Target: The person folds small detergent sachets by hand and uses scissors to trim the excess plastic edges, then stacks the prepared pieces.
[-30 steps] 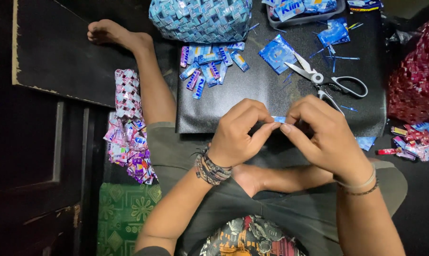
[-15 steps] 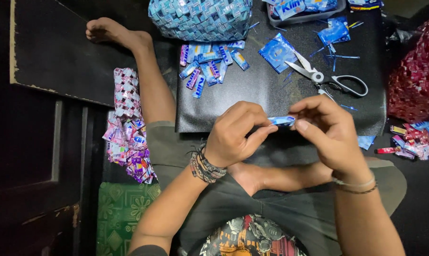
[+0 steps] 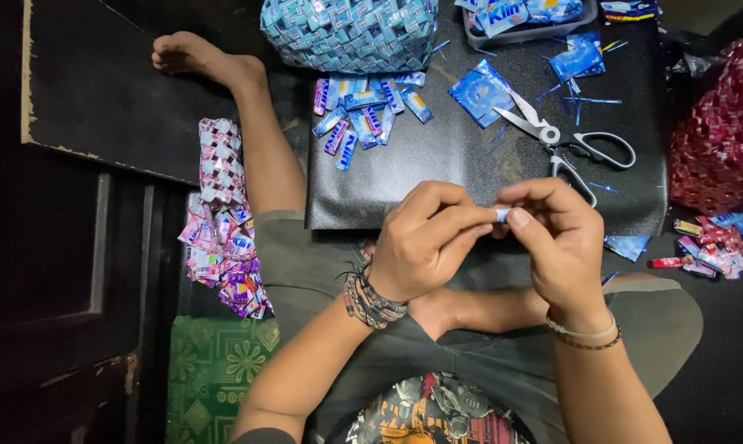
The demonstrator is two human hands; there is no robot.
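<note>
- Here, a person seated cross-legged on the floor works over a black flat board (image 3: 437, 177) lying across the lap.
- The left hand (image 3: 425, 238) and right hand (image 3: 556, 238) meet, fingertips pinched shut on a small folded blue wrapper strip (image 3: 501, 215), held just above the board's near edge.
- The step in hand looks like creasing the strip.
- Folded blue and purple wrapper pieces (image 3: 363, 115) lie at the board's far side, steel scissors (image 3: 565, 144) to the right, a woven blue wrapper basket (image 3: 347, 33) beyond.
- Next would likely call for a firm, even press along the fold.
</note>
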